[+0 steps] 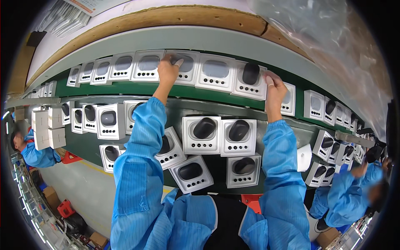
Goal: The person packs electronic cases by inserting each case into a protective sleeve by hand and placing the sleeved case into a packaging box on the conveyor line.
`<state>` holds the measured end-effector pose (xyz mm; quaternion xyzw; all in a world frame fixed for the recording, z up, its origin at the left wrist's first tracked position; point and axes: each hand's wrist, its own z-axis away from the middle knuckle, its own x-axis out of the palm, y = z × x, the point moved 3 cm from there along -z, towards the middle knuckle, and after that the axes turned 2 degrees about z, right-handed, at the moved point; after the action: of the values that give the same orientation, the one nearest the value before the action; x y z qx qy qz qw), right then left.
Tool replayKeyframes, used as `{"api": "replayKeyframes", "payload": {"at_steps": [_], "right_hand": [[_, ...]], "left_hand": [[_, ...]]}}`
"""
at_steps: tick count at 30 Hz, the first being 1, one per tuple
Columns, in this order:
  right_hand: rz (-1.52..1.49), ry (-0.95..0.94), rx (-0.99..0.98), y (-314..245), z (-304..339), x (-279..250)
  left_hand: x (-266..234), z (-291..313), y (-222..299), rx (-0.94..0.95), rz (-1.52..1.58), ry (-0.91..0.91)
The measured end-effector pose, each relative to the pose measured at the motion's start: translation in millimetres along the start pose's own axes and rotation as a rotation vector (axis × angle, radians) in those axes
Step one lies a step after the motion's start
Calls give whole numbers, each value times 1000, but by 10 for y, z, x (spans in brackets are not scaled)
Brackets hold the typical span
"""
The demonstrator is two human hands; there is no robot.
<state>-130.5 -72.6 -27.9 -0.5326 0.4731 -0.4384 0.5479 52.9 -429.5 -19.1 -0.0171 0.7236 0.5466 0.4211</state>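
My left hand [167, 70] reaches over an open white box [189, 77] in the far row, fingers curled and slightly blurred above its grey oval recess. Whatever those fingers hold, if anything, is hidden. At the right edge of another white box [238, 88], my right hand [275, 92] has thumb and fingers pressed together; I cannot make out what is in them. That box carries a black rounded case [251, 73] and a line of small black round pieces. Between these two boxes lies a white box [214, 71] with a grey oval recess.
Nearer me, several white boxes with black cases [204, 128] lie on the dark green bench. A wooden-edged shelf [166, 17] runs along the back, with clear plastic sheeting [316, 37] at right. Stacked white cartons [49, 125] stand left. Co-workers sit on both sides.
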Motion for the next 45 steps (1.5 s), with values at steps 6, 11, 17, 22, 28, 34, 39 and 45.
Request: {"api": "replayKeyframes", "payload": {"at_steps": [6,11,17,22,28,34,39,45], "right_hand": [[1017,-320,-337,-141,-188,358],[1076,-321,-388,-97,-149,629],[805,-163,-625,-241,12,671],[-153,-132,-190,-634,-39,-234],[-623,-14,33,-1125,594,-2390],[-553,200,143,-665,1242,-3964],[-533,241,221,-509,1517,-4488],[-595,185,279,-389,1479,-4571]], "left_hand": [[-170,117,44,406,-693,107],[-157,59,-176,501,-733,139],[-206,-16,-130,565,-785,99],[-150,190,525,540,-908,180],[1252,2188,2168,547,-30,-453],[3005,3944,2932,439,18,-969],[3712,4248,2880,553,-140,-913],[3429,3629,2590,764,-160,-892]]}}
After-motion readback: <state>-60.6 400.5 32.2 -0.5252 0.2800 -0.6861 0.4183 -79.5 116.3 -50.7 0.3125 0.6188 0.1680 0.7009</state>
